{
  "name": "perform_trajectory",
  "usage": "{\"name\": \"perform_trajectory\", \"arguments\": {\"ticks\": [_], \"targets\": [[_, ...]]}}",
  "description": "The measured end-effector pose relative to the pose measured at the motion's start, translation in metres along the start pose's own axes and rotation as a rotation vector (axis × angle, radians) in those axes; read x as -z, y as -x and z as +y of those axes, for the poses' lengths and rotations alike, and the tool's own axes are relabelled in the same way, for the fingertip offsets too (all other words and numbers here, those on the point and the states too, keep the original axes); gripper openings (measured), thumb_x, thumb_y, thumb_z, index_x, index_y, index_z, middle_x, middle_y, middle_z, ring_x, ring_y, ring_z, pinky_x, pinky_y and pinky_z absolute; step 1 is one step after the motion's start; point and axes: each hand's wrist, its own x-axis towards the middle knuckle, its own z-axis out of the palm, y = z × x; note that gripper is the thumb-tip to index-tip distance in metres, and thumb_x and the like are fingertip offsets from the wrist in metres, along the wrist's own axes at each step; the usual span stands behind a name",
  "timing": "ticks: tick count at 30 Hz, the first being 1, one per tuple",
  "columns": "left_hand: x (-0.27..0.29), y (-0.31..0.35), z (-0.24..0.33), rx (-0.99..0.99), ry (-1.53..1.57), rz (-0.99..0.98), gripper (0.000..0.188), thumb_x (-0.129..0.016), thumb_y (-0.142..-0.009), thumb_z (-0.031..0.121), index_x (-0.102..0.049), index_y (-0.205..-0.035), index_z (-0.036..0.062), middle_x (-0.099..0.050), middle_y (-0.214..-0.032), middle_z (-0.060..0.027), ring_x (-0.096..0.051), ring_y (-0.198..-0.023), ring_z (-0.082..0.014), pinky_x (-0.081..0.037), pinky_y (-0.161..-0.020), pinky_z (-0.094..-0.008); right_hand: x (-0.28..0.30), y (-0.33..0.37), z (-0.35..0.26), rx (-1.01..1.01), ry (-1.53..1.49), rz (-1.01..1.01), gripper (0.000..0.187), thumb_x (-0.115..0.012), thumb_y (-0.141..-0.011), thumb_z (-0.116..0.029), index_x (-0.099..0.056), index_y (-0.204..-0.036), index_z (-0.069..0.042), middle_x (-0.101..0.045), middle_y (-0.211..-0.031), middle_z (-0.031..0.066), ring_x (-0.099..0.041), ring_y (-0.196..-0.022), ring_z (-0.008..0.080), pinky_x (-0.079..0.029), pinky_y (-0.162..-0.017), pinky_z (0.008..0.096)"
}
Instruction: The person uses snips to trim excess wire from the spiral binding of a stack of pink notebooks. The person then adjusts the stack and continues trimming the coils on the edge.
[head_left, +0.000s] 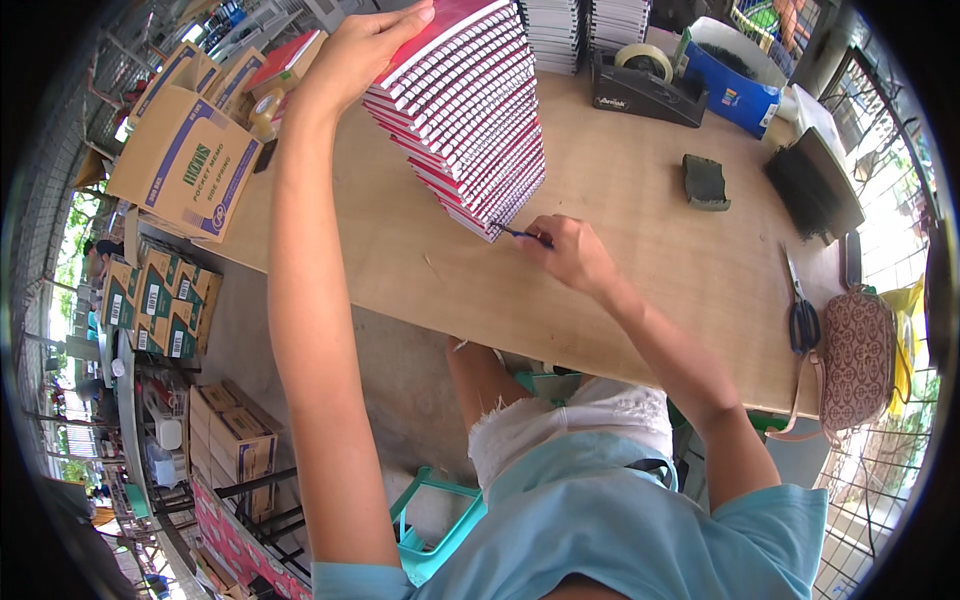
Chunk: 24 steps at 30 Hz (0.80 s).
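Note:
A tall stack of red-covered spiral notebooks [470, 120] stands on the table, its bound edges toward me. My left hand [365, 55] rests on the stack's top at its left side, fingers stretched out. Down at the lowest notebooks, my right hand [572, 250] is closed around a slim dark tool with a blue handle [522, 235]. The tool's tip touches or nearly touches the spiral binding at the bottom corner; its exact kind is hard to make out.
More spiral notebooks [550, 35] stand behind. Rightward are a tape dispenser [650, 90], a blue box [745, 95], a dark block [706, 182], a brush-like board [812, 185], scissors [802, 320] and a patterned bag [858, 350]. Cardboard boxes [190, 170] sit left; a turquoise stool [440, 530] is below.

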Motion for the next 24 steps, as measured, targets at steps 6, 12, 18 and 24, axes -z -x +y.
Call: {"name": "perform_trajectory", "arguments": {"ticks": [6,12,18,24], "targets": [[-0.003,-0.001,0.002,-0.089,0.046,-0.008,0.050,-0.064,-0.096,0.039,-0.062,-0.131,0.0031,-0.069,-0.120,-0.0079,-0.063,-0.105,-0.0102,-0.046,-0.094,-0.0232,-0.030,0.019,0.023,0.331,0.286,0.406,0.036,-0.075,-0.080,-0.030,-0.067,-0.105,-0.005,-0.058,-0.104,0.0126,-0.058,-0.100,0.0325,-0.047,-0.082,0.0486],[-0.007,0.000,0.005,-0.097,-0.018,-0.009,0.045,-0.060,-0.099,0.029,-0.058,-0.133,0.0000,-0.062,-0.135,-0.0090,-0.056,-0.123,-0.0130,-0.040,-0.104,-0.0243,-0.032,0.013,0.027,0.348,0.314,0.353,0.033,-0.075,-0.080,-0.031,-0.067,-0.100,-0.006,-0.060,-0.102,0.0132,-0.059,-0.099,0.0336,-0.048,-0.082,0.0490],[-0.003,0.000,0.008,-0.015,0.012,0.005,0.044,-0.058,-0.099,0.026,-0.056,-0.136,0.0008,-0.060,-0.137,-0.0084,-0.055,-0.125,-0.0122,-0.038,-0.105,-0.0243,-0.008,0.000,0.018,0.196,0.214,0.096,0.024,-0.073,-0.081,-0.026,-0.067,-0.094,-0.006,-0.062,-0.096,0.0137,-0.062,-0.092,0.0344,-0.050,-0.078,0.0469],[-0.008,0.003,0.014,0.036,0.019,0.004,0.053,-0.064,-0.096,0.040,-0.060,-0.134,0.0043,-0.069,-0.119,-0.0066,-0.064,-0.102,-0.0100,-0.046,-0.092,-0.0235,-0.036,0.018,0.025,0.308,0.225,0.339,0.036,-0.075,-0.079,-0.031,-0.062,-0.101,-0.006,-0.056,-0.104,0.0151,-0.056,-0.101,0.0348,-0.046,-0.081,0.0506]]}}
